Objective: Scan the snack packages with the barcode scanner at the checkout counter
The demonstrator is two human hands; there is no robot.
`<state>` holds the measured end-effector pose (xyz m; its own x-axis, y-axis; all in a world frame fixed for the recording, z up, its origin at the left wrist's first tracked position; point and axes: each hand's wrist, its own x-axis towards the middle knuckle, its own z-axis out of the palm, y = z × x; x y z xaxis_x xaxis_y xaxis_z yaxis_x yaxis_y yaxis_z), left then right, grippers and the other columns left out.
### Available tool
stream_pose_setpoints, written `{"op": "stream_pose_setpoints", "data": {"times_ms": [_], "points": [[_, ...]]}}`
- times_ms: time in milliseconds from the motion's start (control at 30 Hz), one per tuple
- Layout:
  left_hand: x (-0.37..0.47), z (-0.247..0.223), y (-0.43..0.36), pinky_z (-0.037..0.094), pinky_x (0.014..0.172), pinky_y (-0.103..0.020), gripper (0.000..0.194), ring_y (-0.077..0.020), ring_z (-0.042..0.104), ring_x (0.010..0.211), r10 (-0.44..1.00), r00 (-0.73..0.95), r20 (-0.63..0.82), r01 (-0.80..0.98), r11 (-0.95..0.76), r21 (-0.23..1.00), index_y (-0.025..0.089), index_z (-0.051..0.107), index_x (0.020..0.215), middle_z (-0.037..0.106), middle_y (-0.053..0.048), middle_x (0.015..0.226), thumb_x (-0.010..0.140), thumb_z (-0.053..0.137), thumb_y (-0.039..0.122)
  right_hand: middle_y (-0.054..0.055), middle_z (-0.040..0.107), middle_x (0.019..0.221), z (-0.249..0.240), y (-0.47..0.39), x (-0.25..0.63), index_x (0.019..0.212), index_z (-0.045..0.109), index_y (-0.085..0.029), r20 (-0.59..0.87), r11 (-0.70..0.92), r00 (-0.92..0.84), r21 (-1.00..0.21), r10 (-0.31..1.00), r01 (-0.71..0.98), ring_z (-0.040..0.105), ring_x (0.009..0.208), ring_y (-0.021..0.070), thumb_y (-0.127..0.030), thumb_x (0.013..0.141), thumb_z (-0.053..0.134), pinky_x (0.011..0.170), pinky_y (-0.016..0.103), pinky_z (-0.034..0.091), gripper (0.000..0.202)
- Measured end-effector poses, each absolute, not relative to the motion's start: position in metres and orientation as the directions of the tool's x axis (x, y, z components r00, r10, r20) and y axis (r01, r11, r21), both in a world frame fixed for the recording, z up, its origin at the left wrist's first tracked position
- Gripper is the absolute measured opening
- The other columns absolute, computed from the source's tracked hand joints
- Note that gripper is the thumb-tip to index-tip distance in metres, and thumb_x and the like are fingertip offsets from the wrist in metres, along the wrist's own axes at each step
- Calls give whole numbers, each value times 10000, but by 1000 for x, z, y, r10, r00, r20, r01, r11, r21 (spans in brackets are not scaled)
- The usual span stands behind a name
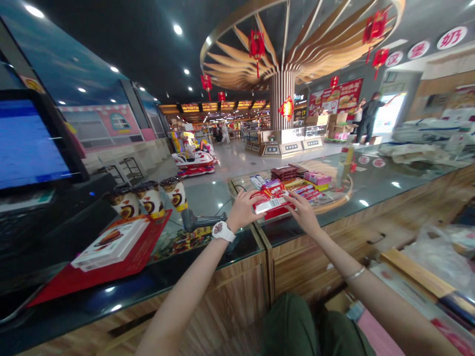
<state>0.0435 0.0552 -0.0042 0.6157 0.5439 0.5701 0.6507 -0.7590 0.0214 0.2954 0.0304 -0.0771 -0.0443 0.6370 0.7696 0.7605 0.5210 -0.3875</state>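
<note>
Over the glass counter [200, 190], my left hand [241, 211], with a white watch on its wrist, grips the left end of a red snack packet [270, 201]. A white barcode label faces up on the packet. The fingers of my right hand [303, 213] close on its right end. Just beyond the packet are brown packs [287, 171], a pink box [317, 177] and blue-and-red bars [305, 191]. Left of my left hand lies a dark handheld scanner [202, 220]. My hands hide parts of the packet.
Three patterned cups [174, 193] stand on the left of the counter. A stack of white printed cards [111, 242] lies on a red mat [148, 254]. A monitor [29, 143] is at far left. At right, a plastic bag [438, 252] rests by the drawers.
</note>
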Motion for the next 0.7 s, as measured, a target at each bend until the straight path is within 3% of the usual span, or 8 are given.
{"op": "stream_pose_setpoints", "data": {"times_ms": [267,500,700], "points": [[67,-18,78,242,1195,-552,471,-269,579,1207,564,610,557,645,-761,65,278,655,1203,620,-76,1309,752,732,391,116,588,1348,-85,48,311,1232,641,-250,706,487,21,-510,708,709,526,1285,260,-271,915,516,1081,487,424,341],[73,-35,82,302,1177,-519,444,-270,588,1202,628,579,520,656,-738,161,230,658,1200,628,-90,1302,791,698,399,129,596,1303,-93,52,312,1217,646,-229,638,433,-49,-462,769,774,551,1240,265,-203,889,531,1073,480,424,349],[72,-41,84,271,1185,-538,429,-277,547,1272,668,590,453,667,-720,192,227,628,1254,607,-111,1353,855,634,384,138,592,1320,-94,55,313,1238,634,-205,634,445,-72,-453,770,773,547,1242,271,-158,864,516,1089,493,404,394]]}}
